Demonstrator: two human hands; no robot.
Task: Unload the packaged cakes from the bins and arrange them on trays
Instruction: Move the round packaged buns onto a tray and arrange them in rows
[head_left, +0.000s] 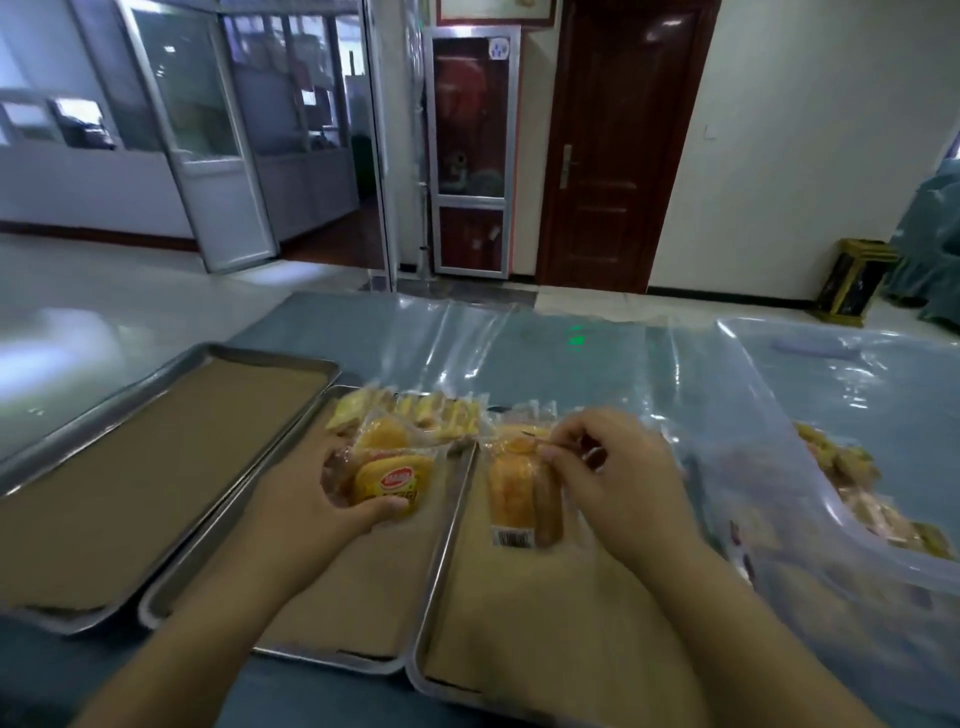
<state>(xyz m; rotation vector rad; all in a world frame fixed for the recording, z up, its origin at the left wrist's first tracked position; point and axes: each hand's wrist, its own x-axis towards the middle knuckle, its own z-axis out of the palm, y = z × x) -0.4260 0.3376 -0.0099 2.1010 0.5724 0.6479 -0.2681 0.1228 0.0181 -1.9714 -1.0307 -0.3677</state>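
Three steel trays lined with brown paper lie side by side: the left tray (156, 467), the middle tray (332, 613) and the right tray (467, 623). My left hand (317, 499) grips a yellow packaged cake with a red label (392, 483) over the middle tray. A row of packaged cakes (415, 415) stands at that tray's far end. My right hand (618, 478) pinches the wrapper of a golden packaged cake with a barcode (524, 499) over the right tray. A clear plastic bin (810, 467) at the right holds more packaged cakes (872, 499).
The trays rest on a blue-grey table (311, 691) partly covered by clear plastic sheeting (519, 343). Beyond the table's far edge are a shiny floor, glass partitions, a dark wooden door (618, 145) and a black-and-gold bin (852, 280).
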